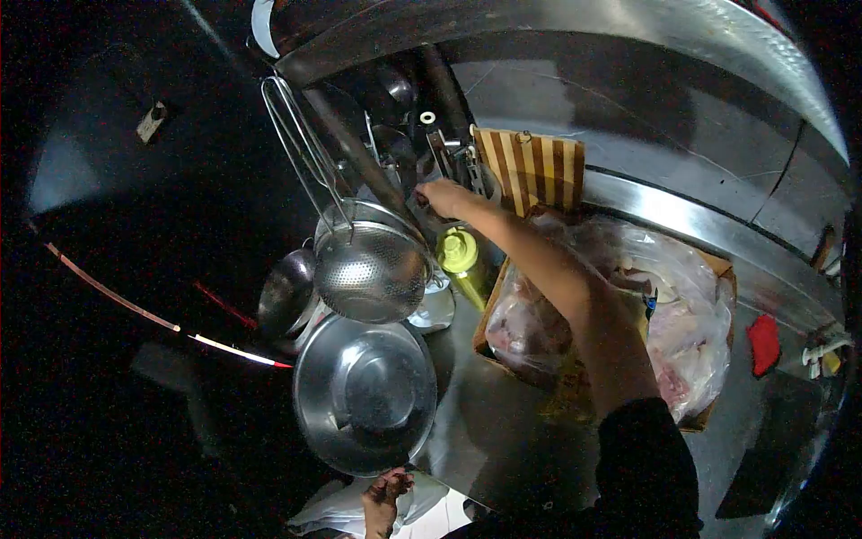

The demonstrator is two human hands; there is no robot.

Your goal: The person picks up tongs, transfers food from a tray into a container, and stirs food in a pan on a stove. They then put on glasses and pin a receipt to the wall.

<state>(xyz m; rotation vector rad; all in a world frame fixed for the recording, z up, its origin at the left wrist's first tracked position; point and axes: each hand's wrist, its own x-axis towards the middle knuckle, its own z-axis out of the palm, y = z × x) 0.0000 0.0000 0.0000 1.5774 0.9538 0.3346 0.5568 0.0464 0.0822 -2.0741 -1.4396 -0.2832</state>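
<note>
My right hand (440, 198) reaches across to the utensils at the back of the counter. Its fingers are curled closed near a dark upright bar, and what they hold, if anything, is hidden. Below that hand stands a squeeze bottle with a yellow-green cap (458, 250). My left hand (386, 496) is low in the view, fingers bent and closed, beside the near rim of a large metal bowl (310, 427). Whether it grips the rim or something small, I cannot make out. A perforated metal strainer (373, 274) hangs above the bowl.
A cardboard box (489, 350) lined with clear plastic holds what looks like raw meat. Behind it stands a striped wooden cutting board (532, 171). A red cloth-like item (763, 345) lies to the right. A dark pan (287, 292) is left of the strainer.
</note>
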